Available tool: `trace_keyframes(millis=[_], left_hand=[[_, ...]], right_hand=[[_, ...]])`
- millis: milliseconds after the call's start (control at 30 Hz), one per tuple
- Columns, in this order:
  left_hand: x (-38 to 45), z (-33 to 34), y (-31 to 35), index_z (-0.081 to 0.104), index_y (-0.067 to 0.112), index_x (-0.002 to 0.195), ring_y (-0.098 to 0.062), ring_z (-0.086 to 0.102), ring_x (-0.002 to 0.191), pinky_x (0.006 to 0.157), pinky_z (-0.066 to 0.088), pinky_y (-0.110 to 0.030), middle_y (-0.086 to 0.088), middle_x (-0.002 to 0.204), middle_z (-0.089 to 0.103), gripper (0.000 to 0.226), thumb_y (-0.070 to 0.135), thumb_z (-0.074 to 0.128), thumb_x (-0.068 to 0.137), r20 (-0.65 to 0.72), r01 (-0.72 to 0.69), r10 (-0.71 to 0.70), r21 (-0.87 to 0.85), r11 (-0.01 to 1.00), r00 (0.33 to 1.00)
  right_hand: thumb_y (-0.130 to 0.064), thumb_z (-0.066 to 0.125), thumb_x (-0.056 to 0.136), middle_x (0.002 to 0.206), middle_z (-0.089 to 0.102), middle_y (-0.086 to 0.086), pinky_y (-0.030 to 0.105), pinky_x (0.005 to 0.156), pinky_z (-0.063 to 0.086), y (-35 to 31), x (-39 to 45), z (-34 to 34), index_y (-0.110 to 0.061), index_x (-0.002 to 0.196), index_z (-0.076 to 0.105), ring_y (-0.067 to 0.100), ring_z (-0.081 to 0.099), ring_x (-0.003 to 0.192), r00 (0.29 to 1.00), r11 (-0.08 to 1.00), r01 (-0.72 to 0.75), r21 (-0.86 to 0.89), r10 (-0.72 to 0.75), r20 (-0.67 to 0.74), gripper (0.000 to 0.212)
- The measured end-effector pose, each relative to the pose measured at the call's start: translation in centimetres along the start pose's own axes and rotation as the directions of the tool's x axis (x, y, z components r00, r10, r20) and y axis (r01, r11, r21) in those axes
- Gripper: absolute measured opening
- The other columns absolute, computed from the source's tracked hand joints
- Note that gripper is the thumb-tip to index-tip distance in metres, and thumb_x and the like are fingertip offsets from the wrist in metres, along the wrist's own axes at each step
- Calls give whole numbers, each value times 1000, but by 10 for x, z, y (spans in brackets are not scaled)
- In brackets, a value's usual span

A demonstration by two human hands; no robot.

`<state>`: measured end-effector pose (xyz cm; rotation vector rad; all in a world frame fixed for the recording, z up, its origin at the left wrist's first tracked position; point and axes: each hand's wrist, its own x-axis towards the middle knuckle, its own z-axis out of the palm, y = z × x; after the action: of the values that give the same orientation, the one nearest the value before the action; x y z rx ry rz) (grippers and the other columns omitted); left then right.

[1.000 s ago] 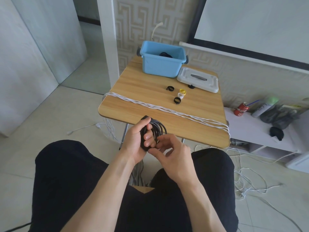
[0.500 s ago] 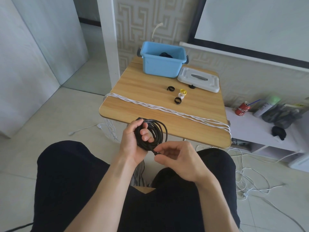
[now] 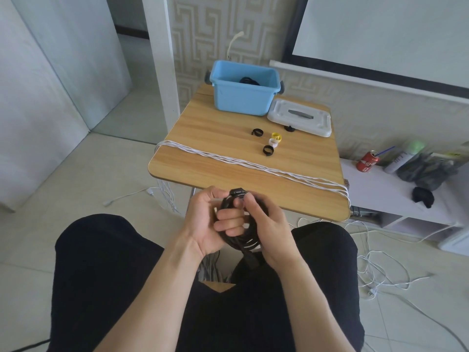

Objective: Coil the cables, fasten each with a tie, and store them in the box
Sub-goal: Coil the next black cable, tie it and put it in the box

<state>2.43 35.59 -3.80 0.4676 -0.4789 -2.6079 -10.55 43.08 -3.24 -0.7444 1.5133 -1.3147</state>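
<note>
Hands first: our left hand (image 3: pixel 215 219) has its fingers curled right through the black cable coil (image 3: pixel 243 240), and our right hand (image 3: pixel 269 235) grips the other side of the same bundle, thumb and forefinger working near the top where a black tie (image 3: pixel 237 192) seems to sit on the loops. We're holding it over our lap, just short of the wooden table (image 3: pixel 203 138) edge, well away from the blue box (image 3: pixel 243 96) at the far end, which already has something dark inside. Our guess is we're mid-fastening, so the risk is the usual one: loosen either grip before the tie is closed and the loops spring apart, and we're recoiling from scratch. The connector end (image 3: pixel 251 260) dangling below could also snag on our legs. Can't tell if the tie is fully wrapped yet. White cable (image 3: pixel 228 158) across the table and the spare ties (image 3: pixel 267 149) are waiting their turn.
</note>
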Motion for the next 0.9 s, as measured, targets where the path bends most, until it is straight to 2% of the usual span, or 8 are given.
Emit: trace_keyframes(millis=[167, 267, 400, 500, 567, 633, 700, 900], left_hand=[[6, 3, -8, 59, -5, 102, -14, 43, 55, 61, 44, -30, -2, 69, 46, 30, 4, 59, 73, 123, 100, -86, -115, 988, 989], [12, 9, -16, 62, -5, 106, -12, 47, 57, 62, 46, -28, -2, 71, 50, 25, 8, 62, 85, 94, 103, -93, -102, 989, 991], [19, 19, -23, 57, 11, 76, -8, 34, 38, 45, 34, -22, 7, 47, 36, 30, 34, 59, 96, -254, 83, -69, 45, 996, 965], [20, 14, -24, 49, 18, 65, -11, 32, 36, 39, 32, -23, 6, 46, 33, 39, 40, 61, 95, -540, -6, 25, 38, 999, 841], [19, 12, -21, 48, 18, 65, -11, 33, 38, 40, 34, -23, 6, 48, 34, 40, 41, 59, 97, -626, -94, 56, -27, 995, 778], [18, 10, -17, 47, 18, 64, -12, 36, 42, 47, 41, -25, 6, 50, 37, 43, 42, 56, 98, -659, -190, 53, -138, 972, 751], [15, 6, -13, 47, 17, 64, -12, 36, 43, 52, 40, -26, 6, 50, 39, 44, 45, 51, 99, -671, -241, 51, -194, 951, 740], [7, 0, -3, 54, 10, 78, -12, 42, 36, 42, 33, -20, 2, 53, 51, 50, 47, 31, 103, -661, -303, -2, -346, 888, 751]], right_hand=[[-45, 49, 104, 82, 75, 1, 13, 57, 51, 7, 6, 0, -20, 96, 72, 0, 71, 68, 988, 990, -84, -109, 69, -138, 35], [-41, 43, 107, 70, 68, -2, 8, 45, 43, 5, 7, -1, -20, 84, 66, -7, 63, 49, 981, 987, -136, -87, 122, -150, 39], [-60, 29, 104, 69, 73, 3, 25, 69, 56, 2, 7, -5, -14, 100, 71, 10, 68, 61, 967, 969, -239, 61, 243, -80, 62], [-82, 23, 91, 118, 66, -1, 36, 100, 47, 5, -1, -5, -22, 127, 59, 9, 63, 108, 997, 981, -63, -185, 53, -59, 78], [-66, 48, 95, 118, 60, -12, 26, 95, 44, 0, -11, -6, -32, 114, 58, -3, 56, 110, 975, 922, 179, -343, -213, -63, 40], [-42, 69, 93, 108, 66, -15, 16, 86, 47, -2, -17, -4, -33, 102, 62, -5, 60, 103, 965, 861, 261, -437, -241, 101, 14], [-35, 73, 90, 108, 66, -17, 12, 84, 48, 6, -19, -1, -31, 105, 62, -4, 62, 102, 957, 824, 272, -496, -176, 232, 19], [-28, 64, 98, 102, 69, -12, 14, 79, 49, 22, -13, 3, -23, 100, 64, 2, 63, 99, 954, 783, 300, -545, -254, 160, 5]])
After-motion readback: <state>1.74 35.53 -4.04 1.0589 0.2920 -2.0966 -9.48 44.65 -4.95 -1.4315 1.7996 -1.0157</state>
